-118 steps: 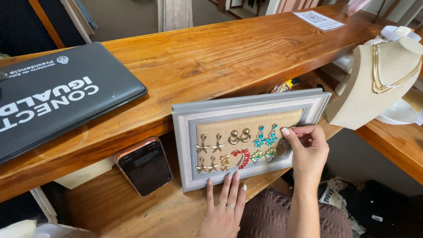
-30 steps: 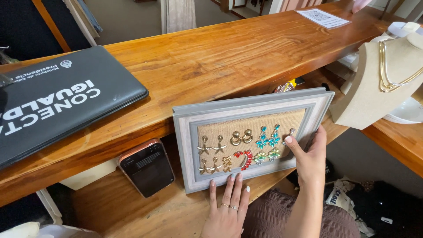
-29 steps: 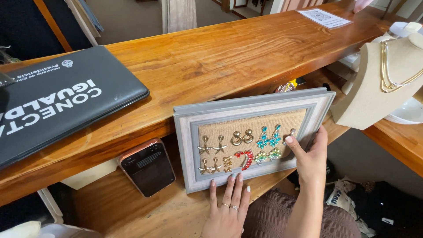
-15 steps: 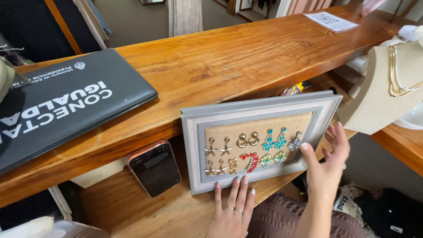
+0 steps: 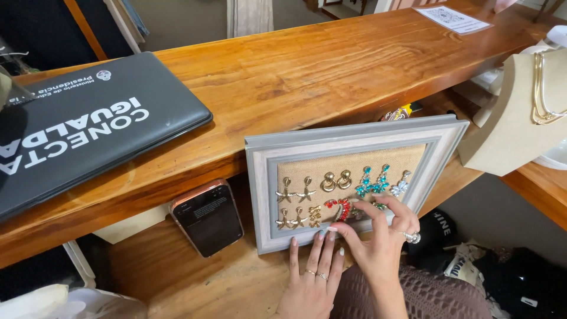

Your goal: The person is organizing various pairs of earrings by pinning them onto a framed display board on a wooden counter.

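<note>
Varnished wooden bench (image 5: 331,65) runs across the view, with a lower wooden shelf (image 5: 195,283) beneath. Even, soft light throughout. Pale floor (image 5: 177,20) visible beyond the bench. A curtain, possibly, (image 5: 249,15) hangs at the far edge.

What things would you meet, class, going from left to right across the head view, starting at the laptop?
Closed laptop → phone → framed earring board → beige necklace stand.
</note>
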